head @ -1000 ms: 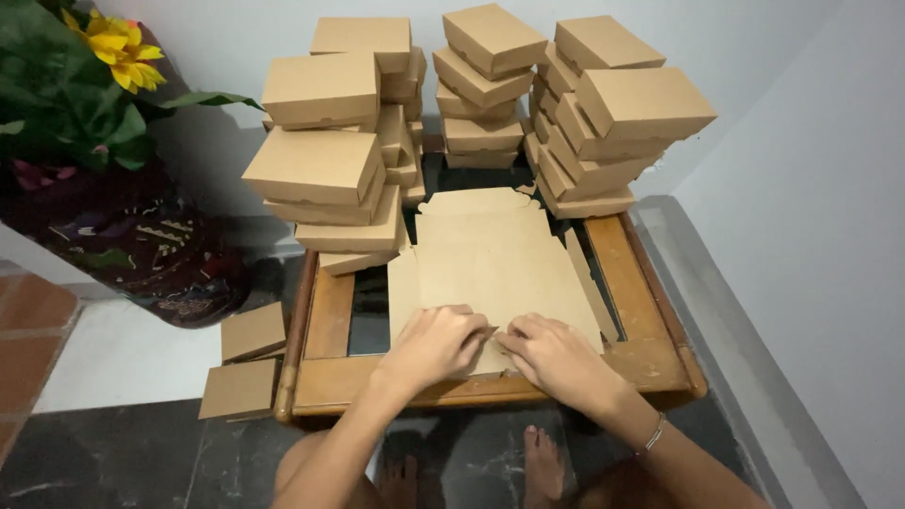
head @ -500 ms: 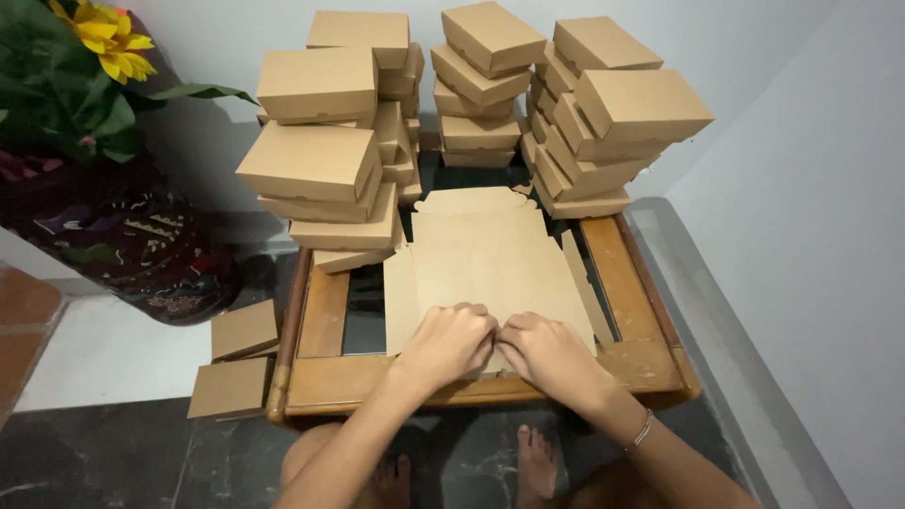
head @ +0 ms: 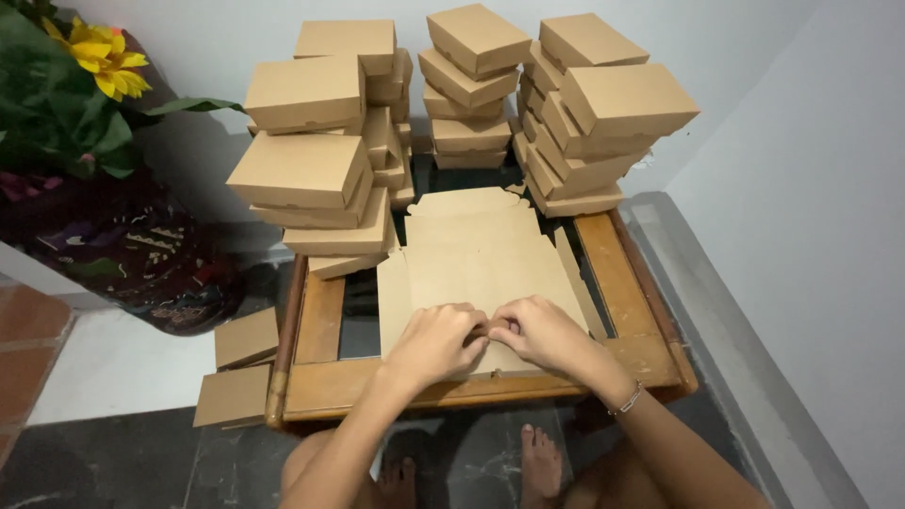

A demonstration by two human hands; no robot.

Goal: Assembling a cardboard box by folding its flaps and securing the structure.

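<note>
Your left hand (head: 436,343) and right hand (head: 541,332) meet at the near edge of the flat cardboard blank (head: 481,264), fingers pinched together on its front flap, over the wooden table (head: 320,320). Push too hard and the crease may tear. The leaning stacks of folded boxes (head: 320,170) at the far edge could topple if you jolt the table.

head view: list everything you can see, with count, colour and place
flat box blank: one, brown cardboard, lying on the table frame under both hands
folded boxes: many, brown, stacked in leaning piles at the far side
wooden table frame: one, brown, centre
loose boxes: two, brown, on the floor at left
plant with yellow flower: one, green, upper left
patterned pot: one, dark, left
bracelet: one, thin, right wrist
bare feet: two, below the table
hands: left hand and right hand, pressing the blank's near edge
</note>
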